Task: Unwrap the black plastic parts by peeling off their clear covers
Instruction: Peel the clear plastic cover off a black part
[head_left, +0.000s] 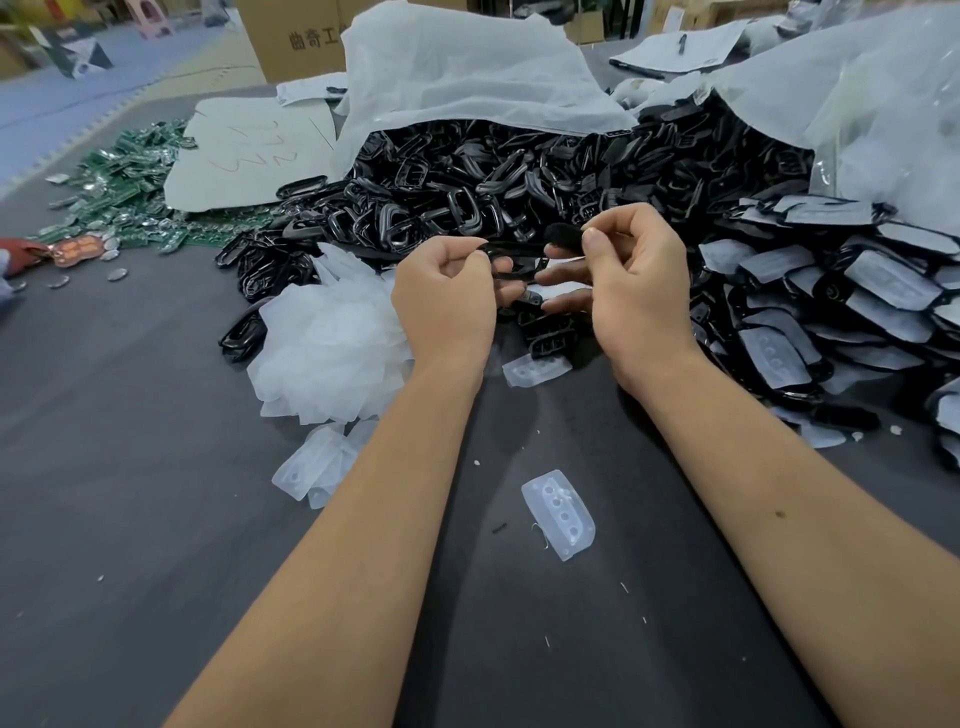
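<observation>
Now both hands (540, 291) (curled) pinch part (511, 260) — aloft.

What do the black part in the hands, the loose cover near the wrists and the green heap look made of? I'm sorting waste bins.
Black part, held by both hands: glossy moulded plastic, judging by its sheen. Loose cover: thin translucent plastic, milky, with formed round dimples. Green heap: probably printed circuit boards, green with silvery glints; too small to confirm.
</observation>
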